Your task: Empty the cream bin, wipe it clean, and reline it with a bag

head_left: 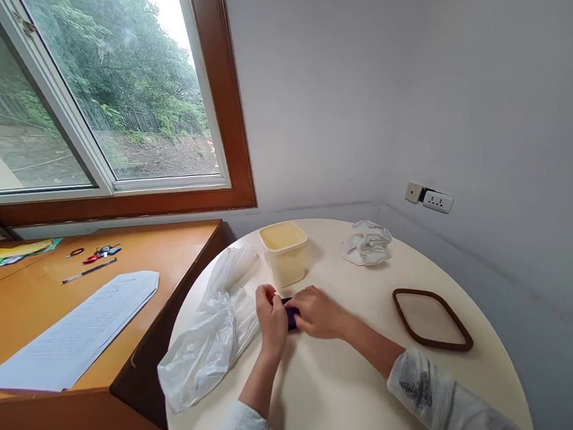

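Between my two hands, near the middle of the round table, is a small dark purple thing (292,313); its kind is hard to make out because fingers cover much of it. My left hand (271,318) grips it from the left with curled fingers. From the right, my right hand (320,311) holds it too, fingers bent over its edge. Just behind the hands stands a pale yellow plastic container (286,258) without a lid. To the left of my left hand lies a crumpled clear plastic bag (217,335).
On the white round table (342,397) lie a brown rounded-square frame (431,345) at right and a crumpled white plastic bag (368,244) at the back. The wooden desk (179,251) on the left bears papers (85,326), a pen (89,270) and keys (103,252).
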`<state>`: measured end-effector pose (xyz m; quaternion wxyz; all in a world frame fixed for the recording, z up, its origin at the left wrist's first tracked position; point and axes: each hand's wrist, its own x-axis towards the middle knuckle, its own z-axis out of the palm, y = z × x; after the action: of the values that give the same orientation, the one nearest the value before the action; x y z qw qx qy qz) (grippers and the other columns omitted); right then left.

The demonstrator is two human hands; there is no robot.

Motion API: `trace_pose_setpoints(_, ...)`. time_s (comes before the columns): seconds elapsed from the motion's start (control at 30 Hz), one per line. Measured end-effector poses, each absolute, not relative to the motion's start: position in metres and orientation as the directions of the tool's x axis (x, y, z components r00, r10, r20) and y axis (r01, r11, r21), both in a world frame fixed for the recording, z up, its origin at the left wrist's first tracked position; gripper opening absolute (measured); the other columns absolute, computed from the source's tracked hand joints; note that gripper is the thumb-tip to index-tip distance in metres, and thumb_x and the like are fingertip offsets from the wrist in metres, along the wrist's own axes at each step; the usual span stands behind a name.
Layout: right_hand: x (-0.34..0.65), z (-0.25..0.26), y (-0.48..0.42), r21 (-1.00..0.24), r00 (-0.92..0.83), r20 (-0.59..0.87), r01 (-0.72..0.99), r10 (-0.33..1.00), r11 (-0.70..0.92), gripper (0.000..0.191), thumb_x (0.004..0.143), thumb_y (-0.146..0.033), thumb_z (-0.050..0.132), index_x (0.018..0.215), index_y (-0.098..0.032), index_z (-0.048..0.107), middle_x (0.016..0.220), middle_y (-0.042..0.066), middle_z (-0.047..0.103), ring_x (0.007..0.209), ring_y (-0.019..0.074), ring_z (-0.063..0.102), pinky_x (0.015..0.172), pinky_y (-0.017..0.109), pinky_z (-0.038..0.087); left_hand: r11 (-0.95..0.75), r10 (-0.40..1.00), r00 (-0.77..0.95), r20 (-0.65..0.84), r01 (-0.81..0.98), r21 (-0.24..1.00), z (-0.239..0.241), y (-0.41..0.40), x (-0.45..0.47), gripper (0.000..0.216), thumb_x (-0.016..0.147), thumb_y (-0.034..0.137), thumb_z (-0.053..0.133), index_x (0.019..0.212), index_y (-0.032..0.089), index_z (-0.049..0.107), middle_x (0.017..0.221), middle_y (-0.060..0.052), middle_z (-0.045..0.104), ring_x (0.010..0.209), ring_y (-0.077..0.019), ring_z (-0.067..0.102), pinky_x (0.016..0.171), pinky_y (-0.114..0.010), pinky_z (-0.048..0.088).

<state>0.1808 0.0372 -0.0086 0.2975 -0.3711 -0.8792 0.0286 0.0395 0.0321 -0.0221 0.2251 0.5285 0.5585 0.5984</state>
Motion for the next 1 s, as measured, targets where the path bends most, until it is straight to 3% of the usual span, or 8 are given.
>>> trace_pose_setpoints(0.13,0.165,-0.031,0.019,-0.334,-0.617,0.325,0.634,0.717,0.697,0.033,0.078,-0.033,0.058,0.109,-0.022,0.056,0.101,0.007,0.062,0.095,0.0229,0.053,0.084,0.037,0.038,-0.268,0.858,-0.391,0.334,0.215,0.939,-0.025,0.037,0.035,0.007,0.076,0.017,0.039,0.08,0.021,0.043,0.074,0.001,0.046,0.069,-0.0151,0.048,0.067,-0.028,0.04)
trace_pose_setpoints(0.27,0.166,-0.038,0.014,-0.516,-0.453,0.273,0.675,0.849,0.527,0.01,0.076,-0.018,0.054,0.083,-0.019,0.06,0.092,0.01,0.062,0.094,0.0254,0.053,0.088,0.041,0.034,-0.266,0.868,-0.396,0.301,0.142,0.954,-0.028,0.039,0.036,0.01,0.079,0.026,0.04,0.084,0.02,0.047,0.079,0.0,0.051,0.07,-0.0151,0.053,0.068,-0.029,0.042)
trace_pose_setpoints(0.4,0.182,-0.04,0.022,-0.672,-0.292,0.234,0.641,0.927,0.372,0.005,0.069,-0.017,0.054,0.073,-0.019,0.057,0.078,0.006,0.064,0.078,0.0219,0.058,0.079,0.036,0.04,-0.26,0.875,-0.396,0.278,0.099,0.96,-0.029,0.04,0.036,0.01,0.078,0.025,0.041,0.082,0.02,0.048,0.08,0.0,0.052,0.072,-0.0149,0.055,0.072,-0.03,0.043)
trace_pose_setpoints(0.53,0.206,-0.035,0.037,-0.876,-0.062,0.135,0.46,0.989,0.148,0.017,0.077,-0.026,0.039,0.067,-0.02,0.052,0.058,0.002,0.059,0.057,0.0173,0.057,0.054,0.028,0.045,-0.232,0.882,-0.404,0.242,0.074,0.97,-0.031,0.041,0.036,0.009,0.078,0.025,0.042,0.082,0.02,0.048,0.078,0.0,0.051,0.072,-0.0154,0.055,0.071,-0.031,0.043)
trace_pose_setpoints(0.63,0.224,-0.024,0.042,-0.967,0.061,0.078,0.247,0.995,0.061,0.026,0.081,-0.031,0.031,0.065,-0.02,0.048,0.057,0.003,0.06,0.058,0.018,0.061,0.053,0.03,0.05,-0.221,0.887,-0.401,0.229,0.067,0.973,-0.033,0.04,0.036,0.008,0.079,0.024,0.041,0.082,0.02,0.048,0.077,0.0,0.051,0.072,-0.0156,0.055,0.071,-0.031,0.043)
trace_pose_setpoints(0.83,0.239,-0.006,0.036,-0.997,0.187,0.065,-0.039,0.98,0.073,0.019,0.077,-0.041,0.05,0.079,-0.022,0.054,0.081,0.006,0.068,0.081,0.0216,0.067,0.069,0.038,0.056,-0.195,0.897,-0.392,0.203,0.061,0.979,-0.029,0.035,0.037,0.008,0.078,0.024,0.042,0.082,0.02,0.048,0.076,0.0,0.051,0.072,-0.0157,0.055,0.07,-0.03,0.042)
trace_pose_setpoints(0.9,0.238,0.0,0.042,-0.993,0.236,0.098,-0.046,0.967,0.112,0.018,0.072,-0.036,0.057,0.082,-0.022,0.055,0.084,0.007,0.069,0.084,0.0234,0.066,0.071,0.039,0.056,-0.188,0.9,-0.39,0.196,0.06,0.98,-0.027,0.034,0.037,0.008,0.077,0.024,0.042,0.081,0.02,0.048,0.075,0.001,0.051,0.071,-0.0157,0.054,0.069,-0.03,0.041)
trace_pose_setpoints(1.0,0.236,0.019,0.064,-0.977,0.358,0.206,0.022,0.911,0.212,0.025,0.075,-0.039,0.053,0.093,-0.022,0.052,0.094,0.008,0.066,0.092,0.0237,0.064,0.076,0.04,0.054,-0.183,0.902,-0.387,0.192,0.061,0.981,-0.026,0.033,0.038,0.007,0.077,0.023,0.042,0.08,0.02,0.047,0.073,0.001,0.05,0.07,-0.0156,0.053,0.067,-0.029,0.041)
